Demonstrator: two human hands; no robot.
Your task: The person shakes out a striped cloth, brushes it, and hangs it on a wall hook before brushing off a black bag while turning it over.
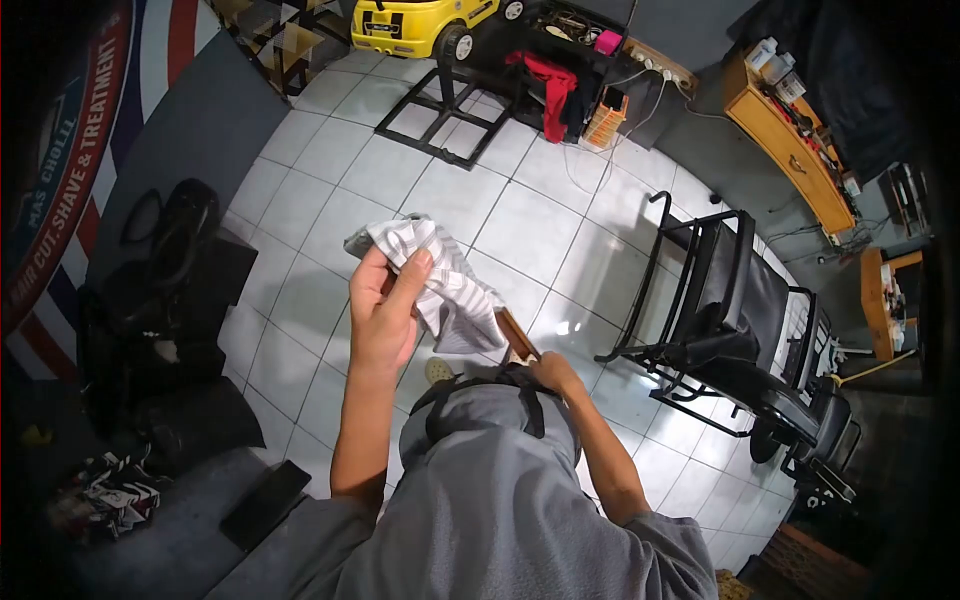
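Observation:
My left hand [388, 305] is closed on a pale cloth [450, 285] with grey stripes, pinching it between thumb and fingers. The cloth hangs in loose folds to the right, in front of my body. Close to my waist, my right hand [556, 373] grips a narrow brown piece [516, 335] that looks like wood. Its far end meets the lower right corner of the cloth; whether the cloth wraps it is hidden.
A black barber chair [735, 290] stands to the right on the white tiled floor [530, 230]. Ahead lies a black metal frame [445, 120], near a yellow toy car [410, 28]. A wooden drawer unit [785, 150] is on the right wall; a dark phone-like slab [265, 505] lies lower left.

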